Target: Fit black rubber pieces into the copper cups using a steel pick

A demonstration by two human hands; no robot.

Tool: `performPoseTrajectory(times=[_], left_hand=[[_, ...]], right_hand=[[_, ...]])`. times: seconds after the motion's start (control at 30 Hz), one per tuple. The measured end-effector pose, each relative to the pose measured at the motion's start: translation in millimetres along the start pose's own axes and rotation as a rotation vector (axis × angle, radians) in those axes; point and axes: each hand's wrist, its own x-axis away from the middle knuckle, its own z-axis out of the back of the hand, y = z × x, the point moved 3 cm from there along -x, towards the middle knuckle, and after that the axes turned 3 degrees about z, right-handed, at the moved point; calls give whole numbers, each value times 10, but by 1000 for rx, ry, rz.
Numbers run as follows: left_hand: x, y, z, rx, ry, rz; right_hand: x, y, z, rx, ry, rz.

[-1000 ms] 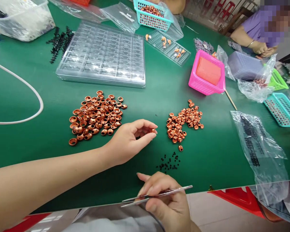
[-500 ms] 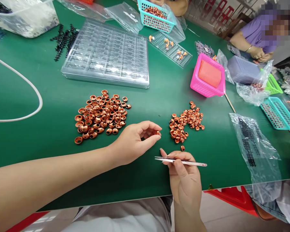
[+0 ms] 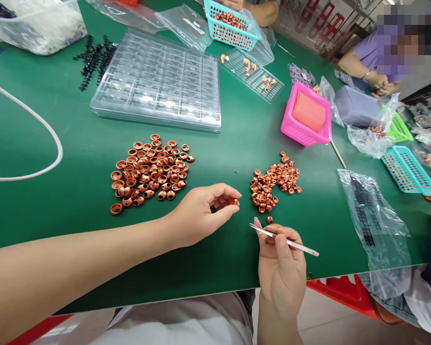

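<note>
Over the green table, my left hand (image 3: 204, 211) is closed with a small copper-coloured part (image 3: 234, 201) at its fingertips, partly hidden by them. My right hand (image 3: 282, 263) grips a pair of tweezers (image 3: 298, 246), whose tips point up and to the left. Just above that hand lies a single copper-coloured part (image 3: 269, 220). Beyond it sits a pile of small copper-coloured parts (image 3: 269, 184). A bigger pile of hollow, ring-like copper-coloured parts (image 3: 147, 172) lies beyond my left forearm.
Stacked clear compartment trays (image 3: 158, 81) lie behind the left pile. A pink basket (image 3: 305, 134) stands at the right, near a clear bag of black parts (image 3: 366, 211). A white cable (image 3: 46, 124) curves at left. Co-workers sit across the table and at right.
My right hand has moved a little to the right with the tweezers, which now tilt more, tips raised. My left hand has barely moved.
</note>
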Motion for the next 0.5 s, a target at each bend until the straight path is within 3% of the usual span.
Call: performPoseTrajectory(times=[0.27, 0.5], left_hand=[[23, 29, -14, -199, -58, -150], [88, 2, -85, -338, -165, -262]], right_hand=[[102, -25, 132, -108, -272, -260], [-120, -65, 231, -75, -237, -221]])
